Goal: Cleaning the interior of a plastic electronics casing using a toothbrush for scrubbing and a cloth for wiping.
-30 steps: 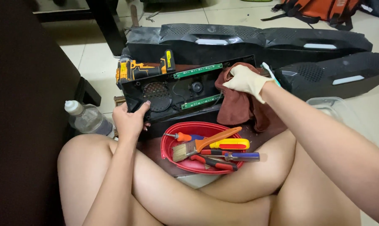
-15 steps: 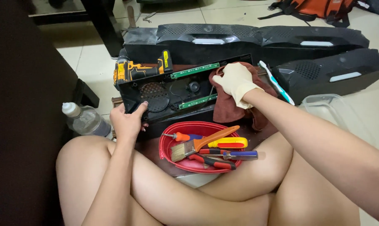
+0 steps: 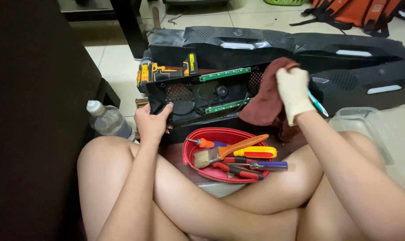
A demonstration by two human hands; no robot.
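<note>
An opened black speaker housing (image 3: 198, 96) lies on the floor in front of my crossed legs, with green circuit strips and round grilles showing inside. My left hand (image 3: 152, 122), bare, grips its lower left corner. My right hand (image 3: 293, 91), in a pale glove, clutches a dark red cloth (image 3: 266, 100) against the housing's right end, with a teal-and-white toothbrush (image 3: 317, 102) held along the same hand.
A red bowl (image 3: 194, 161) between my knees holds a paintbrush, screwdrivers and pliers. A yellow-black cordless drill (image 3: 164, 70) rests on the housing's top left. A plastic water bottle (image 3: 106, 119) stands at left. Black speaker covers (image 3: 345, 49) lie behind, and a clear container (image 3: 363, 122) sits at right.
My right hand has lifted the cloth and rubbed it along the housing's right end. The left hand has stayed on the corner.
</note>
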